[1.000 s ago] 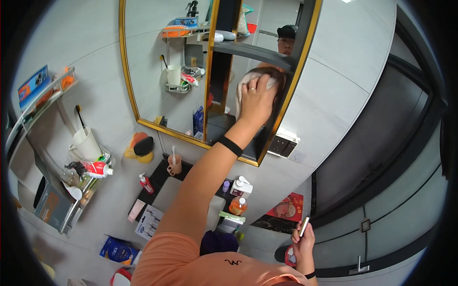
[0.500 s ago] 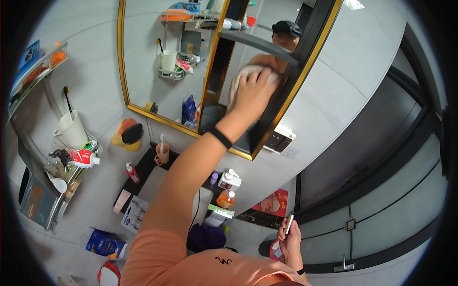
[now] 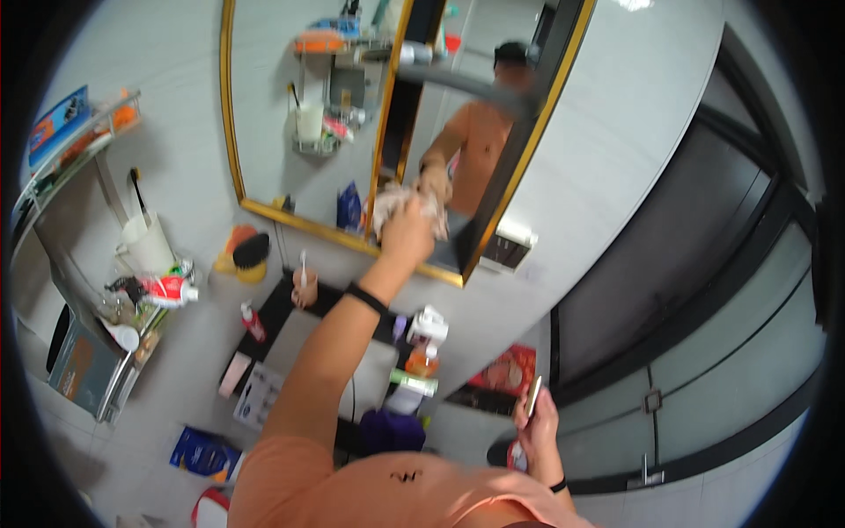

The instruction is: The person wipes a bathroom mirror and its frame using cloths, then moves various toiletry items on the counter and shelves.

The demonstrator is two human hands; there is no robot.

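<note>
My left hand (image 3: 407,236) is closed on a crumpled pale cloth (image 3: 385,209). It presses the cloth low inside the open niche of a gold-framed mirror cabinet (image 3: 348,236). The niche has a mirrored back (image 3: 466,189), where my arm and body are reflected, and a dark shelf (image 3: 466,85) above my hand. Down at the right, my right hand (image 3: 541,424) is wrapped round a slim flat object with a gold-coloured edge (image 3: 533,396); its kind is not clear.
Below the cabinet, a washbasin counter (image 3: 275,308) bears a cup (image 3: 304,289), a red pump bottle (image 3: 253,322), a white pump bottle (image 3: 428,326) and an orange bottle (image 3: 422,362). Wall racks (image 3: 114,383) at left hold a mug (image 3: 146,244) and toothpaste (image 3: 170,290). A framed door (image 3: 651,400) stands right.
My left hand has moved down and slightly left with the cloth, from the niche's upper part to its bottom. My right hand still holds the slim object. The whole view has shifted a little.
</note>
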